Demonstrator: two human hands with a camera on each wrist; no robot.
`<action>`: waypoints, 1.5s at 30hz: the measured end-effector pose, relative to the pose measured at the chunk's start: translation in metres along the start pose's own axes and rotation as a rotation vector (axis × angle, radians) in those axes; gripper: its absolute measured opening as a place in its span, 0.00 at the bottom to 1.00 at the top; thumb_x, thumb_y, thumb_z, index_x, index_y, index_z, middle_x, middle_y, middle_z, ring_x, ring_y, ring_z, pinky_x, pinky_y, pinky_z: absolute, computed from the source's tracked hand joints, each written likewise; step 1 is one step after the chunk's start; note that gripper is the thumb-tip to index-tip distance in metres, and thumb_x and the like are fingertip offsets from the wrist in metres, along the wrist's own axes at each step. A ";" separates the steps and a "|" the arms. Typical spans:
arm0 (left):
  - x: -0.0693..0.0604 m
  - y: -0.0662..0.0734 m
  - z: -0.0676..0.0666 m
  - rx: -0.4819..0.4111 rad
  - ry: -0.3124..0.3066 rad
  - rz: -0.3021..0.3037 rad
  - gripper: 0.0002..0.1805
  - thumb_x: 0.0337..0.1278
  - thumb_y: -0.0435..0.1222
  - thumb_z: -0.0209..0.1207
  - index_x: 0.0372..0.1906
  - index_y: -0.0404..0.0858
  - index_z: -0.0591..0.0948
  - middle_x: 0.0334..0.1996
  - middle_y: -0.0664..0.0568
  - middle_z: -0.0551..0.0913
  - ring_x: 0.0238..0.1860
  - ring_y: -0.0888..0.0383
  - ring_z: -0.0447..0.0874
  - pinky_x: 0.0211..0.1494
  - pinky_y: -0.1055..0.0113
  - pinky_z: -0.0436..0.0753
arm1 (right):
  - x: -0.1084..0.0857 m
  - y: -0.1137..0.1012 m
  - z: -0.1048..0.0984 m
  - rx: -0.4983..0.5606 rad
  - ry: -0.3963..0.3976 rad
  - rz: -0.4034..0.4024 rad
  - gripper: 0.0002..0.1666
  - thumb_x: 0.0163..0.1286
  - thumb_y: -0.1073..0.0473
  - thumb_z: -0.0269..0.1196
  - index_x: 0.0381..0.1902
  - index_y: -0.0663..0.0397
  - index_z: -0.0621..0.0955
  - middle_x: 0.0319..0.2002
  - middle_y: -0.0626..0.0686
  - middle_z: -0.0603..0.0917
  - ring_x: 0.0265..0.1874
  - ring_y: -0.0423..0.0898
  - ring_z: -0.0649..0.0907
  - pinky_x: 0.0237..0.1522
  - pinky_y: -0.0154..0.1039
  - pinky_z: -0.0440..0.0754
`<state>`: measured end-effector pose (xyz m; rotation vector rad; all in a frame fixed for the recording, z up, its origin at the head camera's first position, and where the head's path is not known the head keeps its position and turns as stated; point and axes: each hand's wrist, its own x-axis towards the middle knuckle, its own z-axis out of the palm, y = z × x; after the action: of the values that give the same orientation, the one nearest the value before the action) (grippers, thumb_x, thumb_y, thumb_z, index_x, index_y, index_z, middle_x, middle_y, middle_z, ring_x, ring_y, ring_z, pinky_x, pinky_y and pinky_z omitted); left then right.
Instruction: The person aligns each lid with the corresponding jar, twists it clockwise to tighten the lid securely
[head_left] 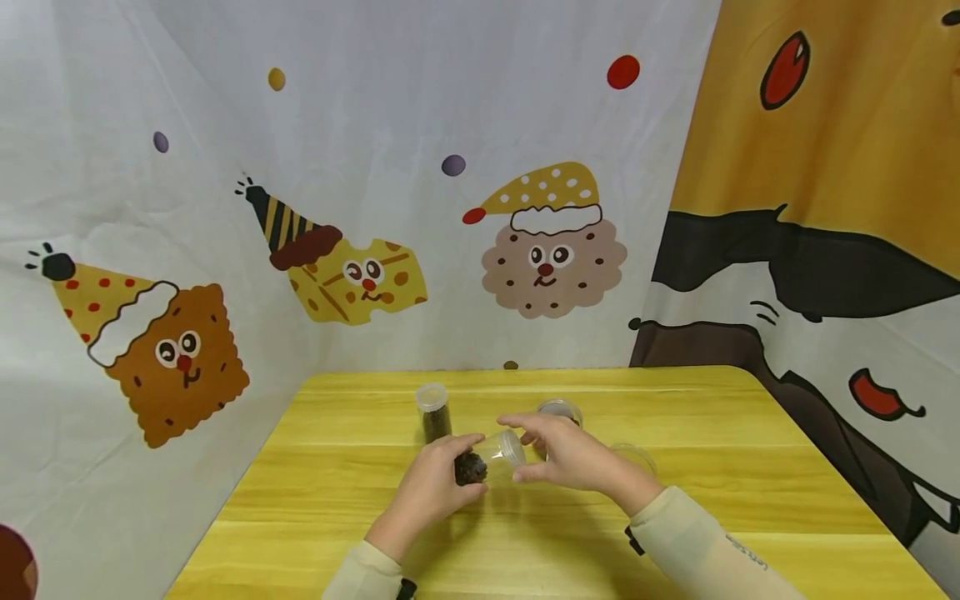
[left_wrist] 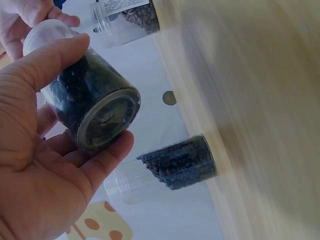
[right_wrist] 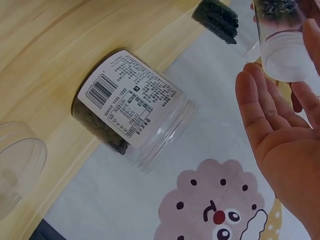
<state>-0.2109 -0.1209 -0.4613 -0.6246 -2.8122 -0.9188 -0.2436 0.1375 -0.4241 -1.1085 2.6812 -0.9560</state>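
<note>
Head view: the left sleeve [head_left: 363,572] ran in from the bottom edge, forearm angled up and to the right. Left hand [head_left: 429,492] gripped a clear jar [head_left: 497,457] partly full of dark pieces: thumb on one side, fingers curled round the opposite side, pinching the body. Jar was off the tabletop [head_left: 300,508], between the hands, tilted, base low toward the left, translucent cap [right_wrist: 286,59] up toward the right. Dark contents sat at the base end.

Tall jar [head_left: 437,423] of dark pieces stood upright just beyond the left hand.

Right hand [head_left: 566,450] was at the cap end, forearm reaching in from lower right, palm facing the cap. Fingers nearly straight, thumb apart from them, cap in the gap. Cannot tell whether any fingertip touched it.

Behind the right hand: labelled jar [right_wrist: 132,97], upright, uncapped, threaded neck showing, dark pieces inside, barcode on the label. Clear lid [right_wrist: 22,162] lay on the tabletop to its right, near the right wrist. Right sleeve [head_left: 705,542] ran off the bottom edge.
</note>
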 end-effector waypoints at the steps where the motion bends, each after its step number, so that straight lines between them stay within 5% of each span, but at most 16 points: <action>1: 0.000 0.000 0.000 0.001 -0.001 0.001 0.37 0.54 0.42 0.81 0.69 0.42 0.82 0.63 0.43 0.87 0.60 0.43 0.87 0.61 0.45 0.88 | 0.000 0.000 0.000 -0.006 0.001 -0.004 0.44 0.67 0.49 0.78 0.78 0.45 0.74 0.67 0.52 0.84 0.54 0.48 0.89 0.51 0.50 0.91; 6: 0.000 0.000 0.002 0.008 -0.006 0.009 0.37 0.54 0.43 0.81 0.69 0.42 0.82 0.62 0.43 0.87 0.60 0.44 0.88 0.61 0.46 0.88 | -0.001 0.001 0.001 -0.026 0.008 -0.017 0.37 0.69 0.52 0.76 0.74 0.47 0.78 0.62 0.50 0.87 0.48 0.44 0.89 0.45 0.41 0.90; 14: 0.001 0.001 0.003 0.022 -0.011 0.013 0.36 0.54 0.42 0.81 0.69 0.42 0.82 0.62 0.43 0.87 0.59 0.44 0.88 0.60 0.46 0.88 | -0.003 0.005 0.002 0.024 -0.030 0.006 0.38 0.75 0.41 0.69 0.76 0.51 0.76 0.53 0.46 0.89 0.44 0.37 0.89 0.44 0.33 0.88; 24: 0.000 0.001 0.002 0.016 -0.012 0.003 0.37 0.54 0.42 0.81 0.69 0.42 0.82 0.62 0.43 0.87 0.59 0.43 0.88 0.60 0.45 0.88 | -0.004 0.002 0.000 -0.015 -0.019 0.038 0.47 0.69 0.44 0.76 0.80 0.47 0.71 0.63 0.50 0.86 0.50 0.44 0.90 0.46 0.39 0.87; 36: -0.002 0.002 0.003 -0.007 0.009 -0.023 0.40 0.51 0.42 0.82 0.68 0.38 0.77 0.55 0.43 0.89 0.53 0.45 0.90 0.56 0.47 0.90 | -0.003 0.001 0.001 -0.045 0.024 -0.028 0.38 0.69 0.54 0.76 0.75 0.46 0.77 0.64 0.51 0.86 0.47 0.44 0.90 0.43 0.37 0.89; 45: -0.002 0.002 0.004 -0.012 0.028 -0.020 0.34 0.50 0.41 0.82 0.62 0.40 0.81 0.53 0.45 0.90 0.53 0.47 0.90 0.57 0.47 0.89 | -0.005 0.002 0.001 0.009 -0.009 0.002 0.38 0.72 0.45 0.72 0.76 0.48 0.77 0.60 0.50 0.88 0.45 0.39 0.90 0.44 0.32 0.87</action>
<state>-0.2081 -0.1179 -0.4634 -0.5813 -2.7956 -0.9418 -0.2411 0.1415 -0.4271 -1.1050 2.6679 -0.9590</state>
